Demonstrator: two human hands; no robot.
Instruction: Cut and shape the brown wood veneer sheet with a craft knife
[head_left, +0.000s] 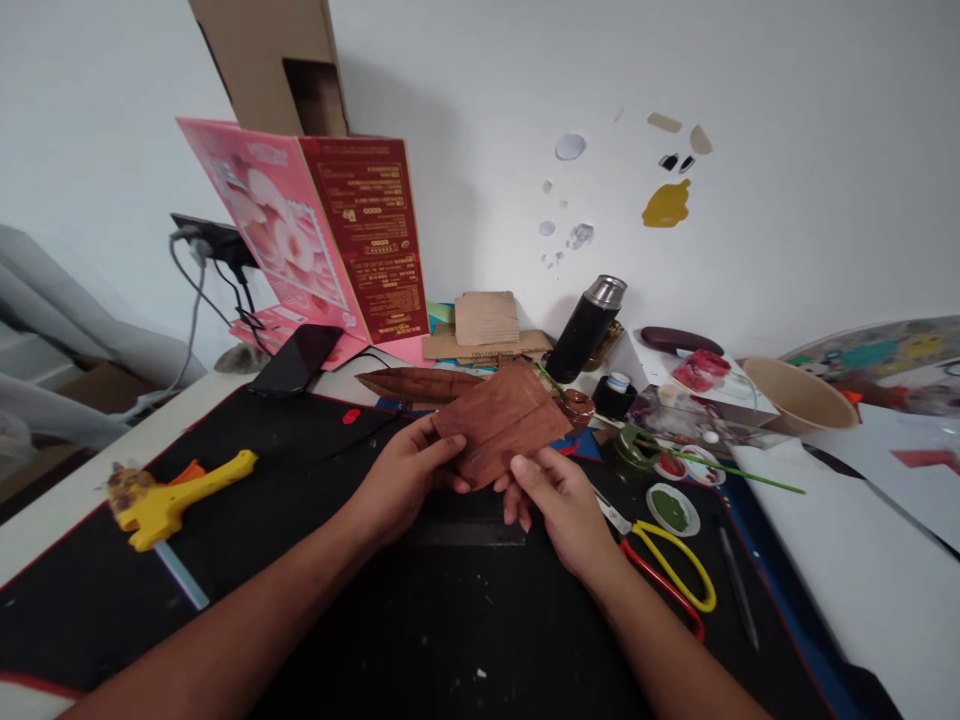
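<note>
A flat reddish-brown painted sheet (502, 425), perhaps cardboard, is held up above the black mat, tilted, with a line running across its face. My left hand (405, 475) pinches its left lower edge, thumb on top. On the lower right edge, my right hand (555, 505) grips it between thumb and fingers. Below the sheet, a clear ruler-like strip (469, 533) lies on the mat. Behind it rests a brown leaf-shaped piece (420, 384), partly covered by the sheet. Scissors (667, 570) with red and yellow handles lie beside my right hand.
A yellow glue gun (169, 500) lies at left, near a dark phone (296, 358). Paint jars, including a green one (634, 452), stand at right with a green-paint lid (673, 509) and a pen (739, 590). Behind are a black thermos (585, 330) and a folded pink-red card (364, 240).
</note>
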